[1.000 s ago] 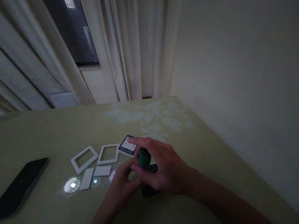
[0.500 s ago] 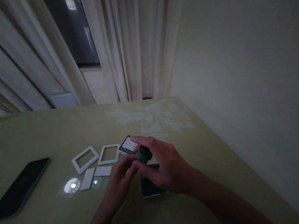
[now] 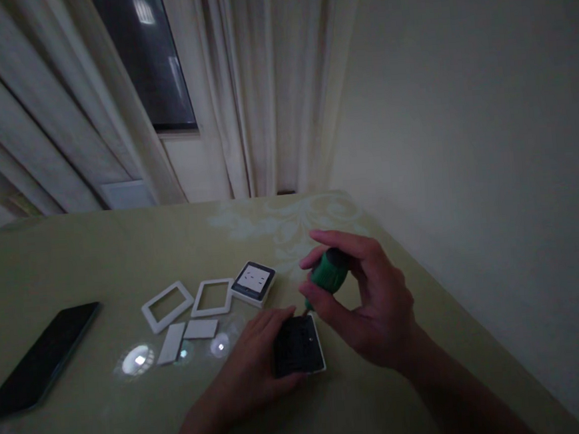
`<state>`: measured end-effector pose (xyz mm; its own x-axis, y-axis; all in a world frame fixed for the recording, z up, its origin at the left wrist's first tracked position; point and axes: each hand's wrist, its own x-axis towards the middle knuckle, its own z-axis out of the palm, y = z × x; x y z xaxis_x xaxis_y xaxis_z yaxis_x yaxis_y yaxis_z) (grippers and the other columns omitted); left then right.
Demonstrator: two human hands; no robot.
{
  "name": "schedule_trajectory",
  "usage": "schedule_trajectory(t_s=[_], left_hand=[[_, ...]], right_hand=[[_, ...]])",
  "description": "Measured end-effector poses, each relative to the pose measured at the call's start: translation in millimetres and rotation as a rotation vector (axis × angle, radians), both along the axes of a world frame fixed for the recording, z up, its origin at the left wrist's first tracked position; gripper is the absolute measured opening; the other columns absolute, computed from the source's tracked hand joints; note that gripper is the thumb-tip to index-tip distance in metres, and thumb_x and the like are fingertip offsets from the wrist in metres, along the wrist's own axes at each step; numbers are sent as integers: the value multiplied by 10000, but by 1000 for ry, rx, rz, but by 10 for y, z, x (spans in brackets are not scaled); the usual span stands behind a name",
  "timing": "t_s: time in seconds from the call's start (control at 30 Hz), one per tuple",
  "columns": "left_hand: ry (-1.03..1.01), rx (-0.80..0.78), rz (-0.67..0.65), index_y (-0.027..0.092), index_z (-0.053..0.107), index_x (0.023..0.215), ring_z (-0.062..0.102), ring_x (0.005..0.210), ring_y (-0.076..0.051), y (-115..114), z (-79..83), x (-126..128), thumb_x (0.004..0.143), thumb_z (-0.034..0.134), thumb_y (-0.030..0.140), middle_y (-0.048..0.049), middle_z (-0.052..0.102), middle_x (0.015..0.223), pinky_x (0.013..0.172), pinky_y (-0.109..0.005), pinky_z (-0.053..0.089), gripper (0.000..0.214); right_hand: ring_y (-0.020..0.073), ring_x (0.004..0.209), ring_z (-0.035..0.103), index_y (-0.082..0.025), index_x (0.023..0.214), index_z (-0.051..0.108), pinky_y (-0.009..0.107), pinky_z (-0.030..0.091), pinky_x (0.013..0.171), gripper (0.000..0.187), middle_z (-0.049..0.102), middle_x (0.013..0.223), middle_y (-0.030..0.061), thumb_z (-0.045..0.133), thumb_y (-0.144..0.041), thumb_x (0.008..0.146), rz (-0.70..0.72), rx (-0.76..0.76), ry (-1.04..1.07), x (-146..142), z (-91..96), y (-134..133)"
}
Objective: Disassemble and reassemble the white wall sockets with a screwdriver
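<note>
My right hand (image 3: 371, 297) is closed round a green-handled screwdriver (image 3: 328, 273), held above the table with its tip pointing down at the upper right corner of a dark square switch module (image 3: 298, 347). My left hand (image 3: 253, 363) rests on that module's left side, fingers curled over it and holding it on the yellow-green table (image 3: 72, 261). A second square socket module (image 3: 253, 282) with a white face lies just beyond.
Two white square frames (image 3: 167, 305) (image 3: 211, 297) and two small white cover plates (image 3: 186, 335) lie left of the modules. A black phone (image 3: 40, 360) lies at the far left. Curtains and a dark window stand behind the table; a wall runs along the right.
My right hand has lifted the screwdriver up and to the right, off the dark module. My left hand has shifted onto the module, now uncovered.
</note>
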<state>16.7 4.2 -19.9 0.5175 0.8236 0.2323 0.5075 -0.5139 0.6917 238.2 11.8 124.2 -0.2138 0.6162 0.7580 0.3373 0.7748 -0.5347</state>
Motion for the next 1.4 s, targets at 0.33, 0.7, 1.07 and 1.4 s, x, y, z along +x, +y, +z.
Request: schedule_trajectory(t_s=[0.33, 0.7, 1.07, 1.4], left_hand=[[122, 59, 2, 312, 556, 1485, 594, 1393, -370, 21, 101, 32, 793, 891, 289, -100, 649, 1493, 1167, -574, 534, 770], [140, 164, 43, 308, 554, 1502, 682, 1357, -398, 15, -70, 16, 779, 888, 234, -132, 702, 1493, 1111, -587, 600, 799], [97, 192, 7, 358, 533, 1474, 735, 1257, -343, -23, -46, 23, 804, 873, 300, -102, 717, 1411, 1033, -474, 658, 754], [71, 138, 48, 372, 509, 1530, 672, 1339, -379, -67, -135, 7, 773, 888, 289, -107, 658, 1496, 1107, -541, 610, 851]], right_hand=[[190, 976, 743, -316, 1475, 578, 328, 667, 844, 571, 736, 1137, 23, 807, -208, 964, -137, -37, 140, 287, 49, -221], [163, 714, 642, -230, 1317, 582, 290, 575, 624, 526, 617, 875, -18, 761, -551, 941, -131, -748, 353, 489, -1072, 26], [206, 845, 661, -203, 1219, 714, 302, 513, 732, 393, 687, 934, 24, 759, -446, 913, 12, -1044, 71, 482, -1442, 12], [206, 860, 639, -214, 1206, 720, 303, 501, 765, 351, 689, 945, 23, 749, -416, 920, -10, -1031, 18, 463, -1422, -8]])
